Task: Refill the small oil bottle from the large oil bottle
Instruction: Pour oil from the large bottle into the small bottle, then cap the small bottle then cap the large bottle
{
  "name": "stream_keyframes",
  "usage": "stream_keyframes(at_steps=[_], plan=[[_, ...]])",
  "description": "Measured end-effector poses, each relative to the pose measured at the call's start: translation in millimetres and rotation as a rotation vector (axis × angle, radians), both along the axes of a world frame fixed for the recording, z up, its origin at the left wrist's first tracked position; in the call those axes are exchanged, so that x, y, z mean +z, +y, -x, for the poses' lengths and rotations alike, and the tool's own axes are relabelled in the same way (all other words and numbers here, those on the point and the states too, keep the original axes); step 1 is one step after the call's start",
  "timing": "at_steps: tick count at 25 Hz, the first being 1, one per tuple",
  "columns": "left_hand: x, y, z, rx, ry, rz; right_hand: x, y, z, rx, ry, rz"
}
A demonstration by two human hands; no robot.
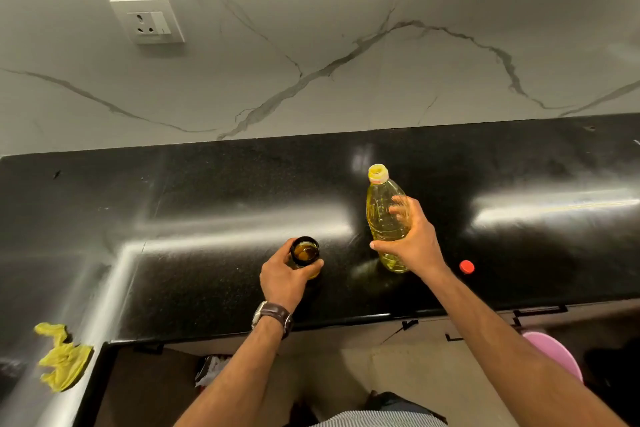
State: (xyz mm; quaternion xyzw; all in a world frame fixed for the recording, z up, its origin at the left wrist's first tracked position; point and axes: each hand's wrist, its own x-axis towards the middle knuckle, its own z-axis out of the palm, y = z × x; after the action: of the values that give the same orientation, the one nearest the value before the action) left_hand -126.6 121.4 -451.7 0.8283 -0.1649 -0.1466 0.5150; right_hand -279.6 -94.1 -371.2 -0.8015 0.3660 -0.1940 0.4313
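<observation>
The person stands at a glossy black stone table (207, 191) set against a white marble-veined wall (311, 45). The large clear plastic bottle of yellow oil (381, 208) stands upright near the middle of that table, its mouth open and uncapped. The right hand (412, 239) wraps around the lower body of this bottle, fingers (398, 208) curled round its far side and thumb across the near side, so it is gripped firmly.

To the left of the large bottle, a little nearer the table's front edge, sits the small dark glass bottle (304, 251), also open, with amber oil visible inside. The left hand (284, 279), a brown-strapped watch (275, 317) on its wrist, clasps this small bottle from the near side, fingers and thumb closed around its sides.

Just right of the large bottle, a small red cap (467, 266) lies on the table. Far to the left of it, a crumpled yellow cloth (62, 357) rests at the table's corner. On the wall above and left of the large bottle is a white electrical socket (147, 21).
</observation>
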Motion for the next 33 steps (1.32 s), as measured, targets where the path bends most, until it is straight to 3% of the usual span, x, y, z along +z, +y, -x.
stream_keyframes(at_steps=[4,15,20,25,33], plan=[[-3,0,-1,0.01,0.015,-0.011,-14,-2,8,-0.045,-0.106,-0.173],[8,0,3,0.013,0.021,-0.038,-42,-1,28,-0.065,-0.097,-0.245],[8,-1,3,0.026,0.026,-0.045,-42,-5,50,-0.03,0.066,-0.218],[6,-1,4,0.026,0.034,-0.035,-47,-21,97,-0.111,0.478,0.299],[12,-1,7,0.019,0.047,-0.002,-70,-31,108,-0.116,0.583,0.219]])
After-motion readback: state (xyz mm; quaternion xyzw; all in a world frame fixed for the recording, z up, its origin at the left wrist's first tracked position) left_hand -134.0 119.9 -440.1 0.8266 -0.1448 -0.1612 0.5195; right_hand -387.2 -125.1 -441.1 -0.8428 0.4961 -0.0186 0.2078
